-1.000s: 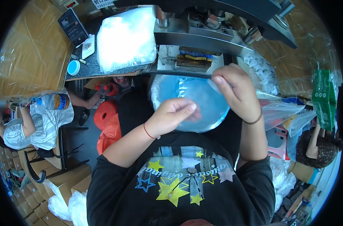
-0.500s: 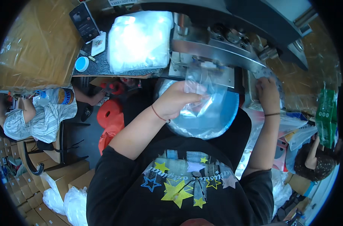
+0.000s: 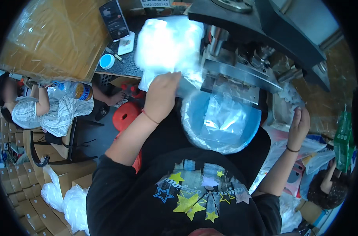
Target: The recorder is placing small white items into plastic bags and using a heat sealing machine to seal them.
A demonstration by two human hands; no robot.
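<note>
My left hand [image 3: 161, 98] is at the near edge of a stack of clear plastic bags [image 3: 169, 43], its fingers closed on a clear plastic bag [image 3: 189, 87] whose free end hangs to the right. My right hand [image 3: 299, 128] is raised beside a tray of small pale parts [image 3: 288, 96]. Its fingers are pressed together, and whatever is at their tips is too small to make out. Between my hands, a blue bin [image 3: 254, 128] with a clear liner stands at my lap, a crumpled clear bag [image 3: 222, 116] inside it. The metal press [image 3: 242, 74] is just beyond the bin.
A phone [image 3: 114, 20] leans upright at the back left, near a white card-like item [image 3: 126, 43] and a blue-lidded jar [image 3: 107, 61]. A large taped carton [image 3: 53, 35] stands farther left. A red stool [image 3: 126, 117] is beside my leg. Other people sit at both sides.
My left hand has left the bag at the press and moved left to the stack; that bag now lies in the bin. My right hand has drawn back from the tray toward me.
</note>
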